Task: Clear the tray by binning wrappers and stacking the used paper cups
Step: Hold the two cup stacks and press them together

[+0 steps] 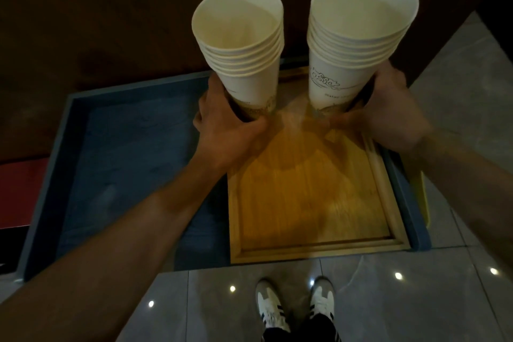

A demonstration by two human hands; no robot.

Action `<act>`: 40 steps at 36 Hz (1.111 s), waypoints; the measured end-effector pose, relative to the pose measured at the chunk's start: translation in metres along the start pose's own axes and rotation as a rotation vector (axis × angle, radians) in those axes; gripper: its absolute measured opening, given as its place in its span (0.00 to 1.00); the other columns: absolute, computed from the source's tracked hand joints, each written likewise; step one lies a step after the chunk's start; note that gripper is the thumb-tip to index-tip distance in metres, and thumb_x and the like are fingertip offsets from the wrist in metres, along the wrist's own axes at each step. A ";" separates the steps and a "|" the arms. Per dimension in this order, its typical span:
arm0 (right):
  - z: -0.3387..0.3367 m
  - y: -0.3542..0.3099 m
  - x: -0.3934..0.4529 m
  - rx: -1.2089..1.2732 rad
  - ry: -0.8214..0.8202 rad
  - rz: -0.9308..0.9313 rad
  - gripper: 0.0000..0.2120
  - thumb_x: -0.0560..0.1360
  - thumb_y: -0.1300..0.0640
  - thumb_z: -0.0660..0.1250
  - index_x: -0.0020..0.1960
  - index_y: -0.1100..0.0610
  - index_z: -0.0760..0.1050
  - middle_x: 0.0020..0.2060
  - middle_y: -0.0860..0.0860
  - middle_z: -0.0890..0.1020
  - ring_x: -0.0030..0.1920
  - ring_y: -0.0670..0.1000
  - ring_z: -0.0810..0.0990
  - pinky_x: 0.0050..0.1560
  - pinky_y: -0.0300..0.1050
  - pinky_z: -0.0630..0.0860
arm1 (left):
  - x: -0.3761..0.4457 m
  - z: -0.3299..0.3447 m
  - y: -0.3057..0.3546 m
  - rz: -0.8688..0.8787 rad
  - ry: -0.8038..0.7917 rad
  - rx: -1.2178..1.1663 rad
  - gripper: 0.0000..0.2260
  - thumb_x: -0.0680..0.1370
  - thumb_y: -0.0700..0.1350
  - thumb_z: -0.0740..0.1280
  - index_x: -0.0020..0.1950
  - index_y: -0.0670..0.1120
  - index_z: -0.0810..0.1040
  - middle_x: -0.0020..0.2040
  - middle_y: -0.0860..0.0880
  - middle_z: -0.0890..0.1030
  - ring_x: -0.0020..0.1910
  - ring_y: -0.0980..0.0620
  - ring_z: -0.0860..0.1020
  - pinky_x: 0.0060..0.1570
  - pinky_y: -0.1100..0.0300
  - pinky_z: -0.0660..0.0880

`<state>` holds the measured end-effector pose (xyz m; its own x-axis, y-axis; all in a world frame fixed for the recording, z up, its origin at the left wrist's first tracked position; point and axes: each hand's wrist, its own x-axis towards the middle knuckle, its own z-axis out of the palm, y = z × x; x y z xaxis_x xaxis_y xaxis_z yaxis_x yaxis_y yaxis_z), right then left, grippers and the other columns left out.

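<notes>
Left hand point(230, 130) clamps the base of left cup stack point(241, 47); right hand point(388, 116) clamps right cup stack point(358, 36). Both upright at 12 o'clock over wooden tray point(311, 203), side by side, apart. Merging means one stack lifts over the other's mouth.

left hand point(227, 125) gripping cup stack point(241, 44), right hand point(388, 111) gripping second stack point(358, 36)

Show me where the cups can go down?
The wooden tray is bare in front of both stacks. The blue tray left of it is bare too. It's crowded at the far end, around the left hand and right hand.
</notes>
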<state>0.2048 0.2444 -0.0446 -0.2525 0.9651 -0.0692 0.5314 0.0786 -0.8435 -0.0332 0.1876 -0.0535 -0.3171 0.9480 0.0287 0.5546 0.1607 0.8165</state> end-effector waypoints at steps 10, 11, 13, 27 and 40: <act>-0.009 -0.005 0.001 0.106 -0.035 0.006 0.55 0.57 0.51 0.81 0.75 0.41 0.53 0.73 0.49 0.64 0.72 0.50 0.64 0.71 0.56 0.66 | -0.001 0.003 0.007 -0.025 0.136 -0.062 0.50 0.60 0.62 0.78 0.74 0.54 0.54 0.71 0.54 0.65 0.72 0.51 0.64 0.71 0.40 0.64; -0.009 -0.005 0.001 0.102 -0.036 0.006 0.55 0.57 0.49 0.81 0.75 0.41 0.54 0.73 0.50 0.64 0.72 0.50 0.64 0.71 0.57 0.66 | -0.001 0.002 0.007 -0.020 0.134 -0.066 0.48 0.61 0.62 0.78 0.73 0.56 0.54 0.70 0.55 0.66 0.72 0.52 0.65 0.71 0.40 0.63; -0.007 -0.004 0.000 0.090 -0.032 0.001 0.54 0.57 0.48 0.81 0.75 0.43 0.54 0.73 0.50 0.65 0.72 0.51 0.64 0.71 0.57 0.66 | -0.001 0.002 0.007 -0.012 0.130 -0.054 0.44 0.62 0.61 0.78 0.68 0.62 0.52 0.67 0.58 0.65 0.71 0.52 0.65 0.71 0.40 0.63; 0.002 0.001 -0.004 0.115 0.060 0.003 0.51 0.56 0.44 0.81 0.73 0.44 0.59 0.71 0.49 0.67 0.70 0.51 0.67 0.70 0.56 0.68 | 0.001 0.001 0.009 -0.002 0.066 -0.067 0.42 0.66 0.59 0.77 0.67 0.64 0.50 0.71 0.55 0.67 0.72 0.52 0.66 0.72 0.40 0.62; 0.003 -0.002 -0.006 0.030 0.070 -0.036 0.51 0.57 0.47 0.82 0.72 0.45 0.57 0.71 0.51 0.65 0.72 0.52 0.62 0.70 0.55 0.67 | 0.002 -0.002 0.006 0.001 -0.009 -0.089 0.40 0.65 0.53 0.76 0.66 0.65 0.52 0.67 0.56 0.68 0.70 0.52 0.66 0.71 0.42 0.64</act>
<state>0.2031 0.2373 -0.0443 -0.2138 0.9769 -0.0023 0.4985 0.1071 -0.8602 -0.0321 0.1896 -0.0478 -0.3093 0.9506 0.0252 0.4843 0.1347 0.8645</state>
